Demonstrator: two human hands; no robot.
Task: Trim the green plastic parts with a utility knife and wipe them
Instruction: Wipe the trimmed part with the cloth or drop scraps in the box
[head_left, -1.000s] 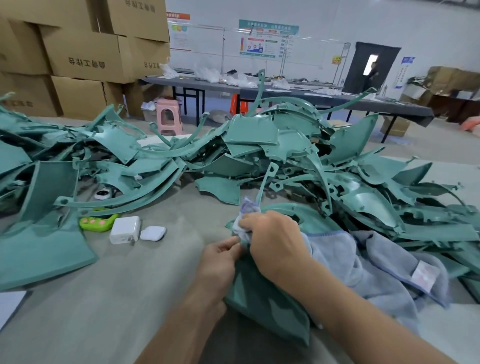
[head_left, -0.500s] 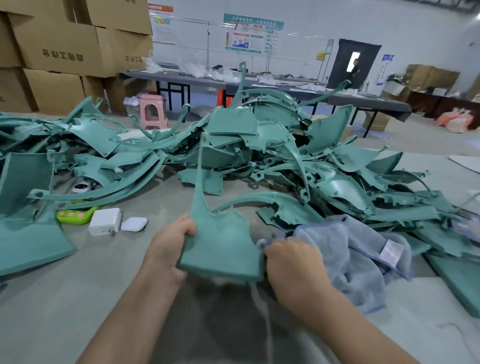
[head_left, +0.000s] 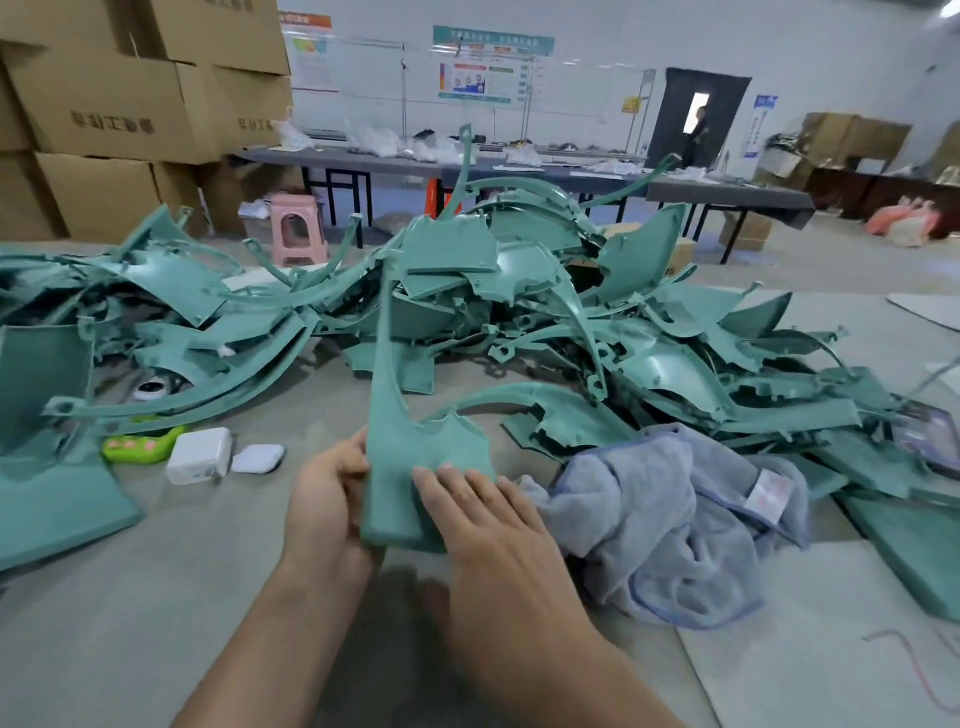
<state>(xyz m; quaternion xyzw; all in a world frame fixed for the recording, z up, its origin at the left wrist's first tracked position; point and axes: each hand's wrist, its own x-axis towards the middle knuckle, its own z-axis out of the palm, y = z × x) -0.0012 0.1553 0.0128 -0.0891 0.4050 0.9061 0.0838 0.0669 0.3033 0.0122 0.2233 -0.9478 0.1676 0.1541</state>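
Note:
A green plastic part (head_left: 410, 452) with a long narrow arm stands upright in front of me. My left hand (head_left: 324, 504) grips its left edge, thumb and fingers curled round it. On its lower face my right hand (head_left: 493, 535) lies flat, fingers straight. A crumpled blue-grey towel (head_left: 670, 514) lies on the table just right of that hand, not held. Behind, a big heap of green plastic parts (head_left: 519, 291) covers the table. No utility knife is visible.
A white charger block (head_left: 200, 456), a small white case (head_left: 258, 459) and a green toy-like object (head_left: 137, 447) lie left of my hands. A flat green panel (head_left: 57, 499) sits at far left. Cardboard boxes (head_left: 119, 114), a pink stool (head_left: 298, 228) and long tables (head_left: 519, 171) stand behind.
My right hand has let go of the towel and now lies flat on the part. The left hand keeps its hold, with the part still standing upright.

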